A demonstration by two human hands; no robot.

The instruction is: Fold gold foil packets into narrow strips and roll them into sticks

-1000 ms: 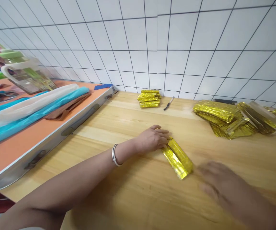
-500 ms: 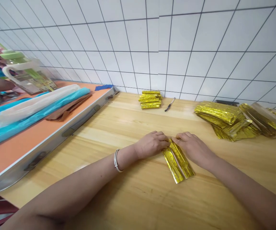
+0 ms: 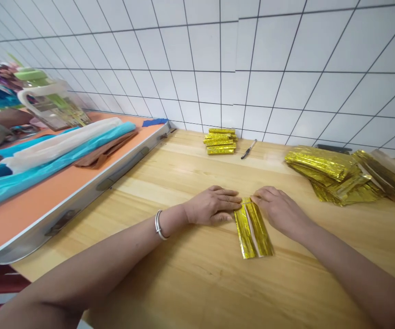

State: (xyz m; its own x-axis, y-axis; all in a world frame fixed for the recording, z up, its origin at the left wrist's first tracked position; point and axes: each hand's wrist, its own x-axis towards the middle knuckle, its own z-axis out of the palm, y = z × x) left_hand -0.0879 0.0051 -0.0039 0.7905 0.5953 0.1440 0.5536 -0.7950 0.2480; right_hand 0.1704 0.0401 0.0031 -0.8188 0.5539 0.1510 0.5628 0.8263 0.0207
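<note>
A gold foil strip (image 3: 262, 233) lies flat on the wooden table in front of me, with a pale lengthwise gap down its middle and a narrow crease at its far end. My left hand (image 3: 214, 204) rests flat, fingers stretched out, their tips on the strip's far left edge. At the far right corner, my right hand (image 3: 278, 210) has bent fingers closed on the foil's edge; the fingertips are partly hidden. A silver bangle (image 3: 158, 225) circles my left wrist.
Small folded gold foil pieces (image 3: 221, 141) are stacked near the tiled wall, beside a pen (image 3: 248, 149). A larger pile of gold foil (image 3: 321, 164) lies at right. An orange-topped table (image 3: 63, 192) at left carries coloured tissue sheets (image 3: 77, 151) and a bottle (image 3: 34, 77). Another person's arm (image 3: 10, 119) shows beyond.
My left fingers have straightened and flattened against the foil. The far end now shows a narrow folded crease, and the strip has turned slightly. The view has shifted a little left.
</note>
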